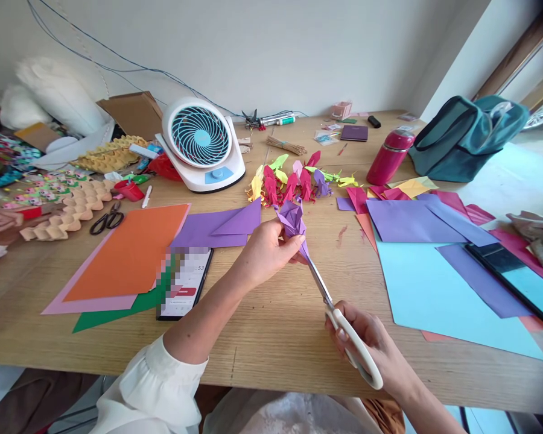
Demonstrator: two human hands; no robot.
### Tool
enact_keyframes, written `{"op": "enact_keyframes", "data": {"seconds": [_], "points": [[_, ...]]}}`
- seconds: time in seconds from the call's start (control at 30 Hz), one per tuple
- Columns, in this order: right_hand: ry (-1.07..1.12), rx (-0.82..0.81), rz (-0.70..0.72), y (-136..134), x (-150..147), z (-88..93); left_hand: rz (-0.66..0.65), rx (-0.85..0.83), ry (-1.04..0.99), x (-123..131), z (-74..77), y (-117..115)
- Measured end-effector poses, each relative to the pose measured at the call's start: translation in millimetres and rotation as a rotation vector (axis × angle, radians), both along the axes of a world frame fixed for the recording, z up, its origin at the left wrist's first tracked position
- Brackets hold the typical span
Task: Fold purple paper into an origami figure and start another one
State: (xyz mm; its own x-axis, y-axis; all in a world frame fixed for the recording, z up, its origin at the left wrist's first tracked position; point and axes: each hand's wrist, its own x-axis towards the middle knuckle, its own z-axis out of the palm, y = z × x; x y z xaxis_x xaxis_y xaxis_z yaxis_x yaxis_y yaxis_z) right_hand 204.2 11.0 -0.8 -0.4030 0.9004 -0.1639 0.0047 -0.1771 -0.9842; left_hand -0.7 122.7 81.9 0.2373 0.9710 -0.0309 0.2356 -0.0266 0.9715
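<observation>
My left hand (271, 250) pinches a folded purple origami figure (292, 218) above the middle of the table. In my right hand (366, 337) is a pair of white-handled scissors (355, 346), its fingers wrapped round the handles. The blades point up and left and meet a narrow purple paper tip just under my left fingers; whether they cut into it I cannot tell. Beyond the figure lies a heap of finished-looking origami figures (289, 184) in red, yellow, green and purple. A purple paper sheet (217, 228) with a folded flap lies left of my left hand.
Orange paper (131, 253) and a phone (185, 283) lie to the left, near black scissors (107, 220) and a fan (203, 144). Rightward are light-blue paper (434, 301), a dark tablet (516, 280), a red bottle (391, 155) and a teal bag (466, 144). Another person's hand (0, 220) shows far left.
</observation>
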Motion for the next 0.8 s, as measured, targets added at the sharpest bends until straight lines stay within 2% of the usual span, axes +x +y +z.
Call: {"op": "enact_keyframes", "data": {"seconds": [0.57,0.8], "points": [[-0.057,0.064,0.019,0.0,0.5,-0.4,0.016,-0.018,0.012,-0.3,1.7,-0.5],[-0.077,0.047,0.002,-1.2,0.4,-0.1,-0.019,-0.095,-0.090,-0.6,3.4,-1.0]]}}
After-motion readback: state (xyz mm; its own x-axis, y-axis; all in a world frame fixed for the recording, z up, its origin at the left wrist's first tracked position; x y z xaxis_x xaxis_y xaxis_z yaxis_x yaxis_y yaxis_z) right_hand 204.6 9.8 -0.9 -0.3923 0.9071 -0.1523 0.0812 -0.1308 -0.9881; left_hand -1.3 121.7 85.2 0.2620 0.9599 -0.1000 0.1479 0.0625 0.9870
